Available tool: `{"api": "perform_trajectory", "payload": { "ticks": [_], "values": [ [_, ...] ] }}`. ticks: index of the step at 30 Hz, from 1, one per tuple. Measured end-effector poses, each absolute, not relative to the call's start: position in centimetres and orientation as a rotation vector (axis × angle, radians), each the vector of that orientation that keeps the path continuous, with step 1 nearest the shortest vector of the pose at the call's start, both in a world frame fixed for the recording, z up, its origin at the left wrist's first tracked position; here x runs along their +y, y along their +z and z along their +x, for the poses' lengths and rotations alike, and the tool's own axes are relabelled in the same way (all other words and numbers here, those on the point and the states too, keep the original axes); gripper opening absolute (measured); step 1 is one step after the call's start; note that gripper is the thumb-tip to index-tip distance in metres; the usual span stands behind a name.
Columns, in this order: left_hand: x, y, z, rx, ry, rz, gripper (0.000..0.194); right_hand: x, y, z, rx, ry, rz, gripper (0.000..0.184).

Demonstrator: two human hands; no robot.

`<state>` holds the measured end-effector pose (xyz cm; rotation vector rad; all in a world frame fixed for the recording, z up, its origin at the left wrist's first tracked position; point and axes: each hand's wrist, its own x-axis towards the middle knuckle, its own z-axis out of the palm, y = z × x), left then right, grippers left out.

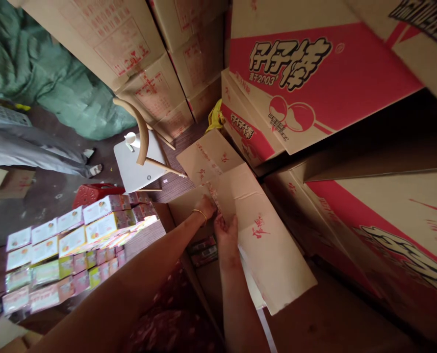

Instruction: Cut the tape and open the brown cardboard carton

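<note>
An open cardboard carton [203, 157] stands in front of me, a wide flap [273, 255] folded out to the right. My left hand [205, 208], with a thin bracelet at the wrist, is closed at the carton's opening; its fingertips are partly hidden. Just below and to the right, my right hand [226, 226] is palm-up with its fingers curled at the inner edge of the flap. The two hands almost touch. Between the flaps shows a narrow strip of reddish print. Dark packs [204, 251] lie in the shadow under my forearms.
Large red-printed cartons [314, 83] are stacked along the right. More brown cartons [141, 73] rise behind. To the left are rows of small boxes [71, 240], a chair [137, 157] with a white cup [130, 138], a red stool [93, 194], green sacks [64, 88] and another person's legs [38, 147].
</note>
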<state>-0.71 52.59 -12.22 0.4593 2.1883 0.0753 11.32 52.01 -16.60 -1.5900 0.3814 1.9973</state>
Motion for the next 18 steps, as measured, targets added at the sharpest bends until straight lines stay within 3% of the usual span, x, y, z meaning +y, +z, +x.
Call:
{"api": "perform_trajectory", "payload": {
  "ticks": [9,13,18],
  "values": [
    [51.8,-13.3,-1.3,2.205,-0.017,0.570,0.031,51.0,-15.0,11.3,0.310,2.040,-1.516,0.039],
    [51.6,-13.7,-1.5,2.207,-0.057,0.599,0.034,54.2,-10.7,11.8,0.247,1.983,-1.481,0.036],
    [51.6,-13.1,-1.3,2.196,-0.101,0.644,0.038,64.5,-4.2,13.1,-0.160,1.747,-1.117,0.039]
  ]
}}
